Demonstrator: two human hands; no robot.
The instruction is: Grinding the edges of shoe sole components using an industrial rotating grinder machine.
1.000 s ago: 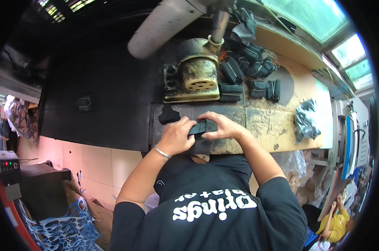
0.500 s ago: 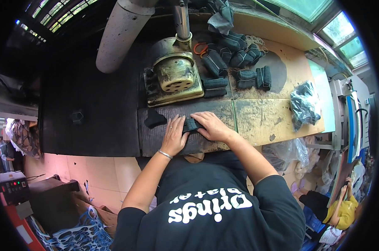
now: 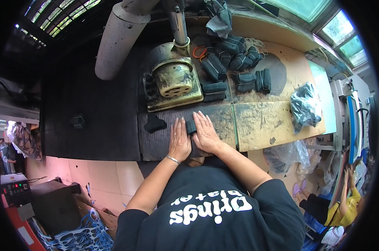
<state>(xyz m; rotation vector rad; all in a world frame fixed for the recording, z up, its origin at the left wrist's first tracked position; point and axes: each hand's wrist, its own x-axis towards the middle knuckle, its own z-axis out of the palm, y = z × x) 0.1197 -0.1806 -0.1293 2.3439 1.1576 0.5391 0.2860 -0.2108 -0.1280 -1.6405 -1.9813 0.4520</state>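
Note:
A small stack of dark, cloth-like pieces (image 3: 191, 127) stands on the dark-stained cardboard between my hands. Along its left side lies my left hand (image 3: 180, 141), fingers straight and together, with a bracelet at the wrist. My right hand (image 3: 206, 134) presses the opposite side, its fingers also stretched out flat. The palms hide part of the stack, and neither hand is curled round it. Left of my left hand rests a loose black cut piece (image 3: 155, 123) with a curved outline, touched by nothing.
A stained yellowish machine head (image 3: 175, 79) on a metal column stands beyond my hands, beside a thick grey pipe (image 3: 118, 46). Several string-tied dark bundles (image 3: 213, 67) and orange-handled scissors (image 3: 199, 52) lie behind. A plastic-wrapped bundle (image 3: 305, 106) sits right. Another person (image 3: 344, 207) is lower right.
My fingers have straightened and now point away from me along the stack's sides; before, they bent over its ends. The stack has turned and now stands narrower between the palms.

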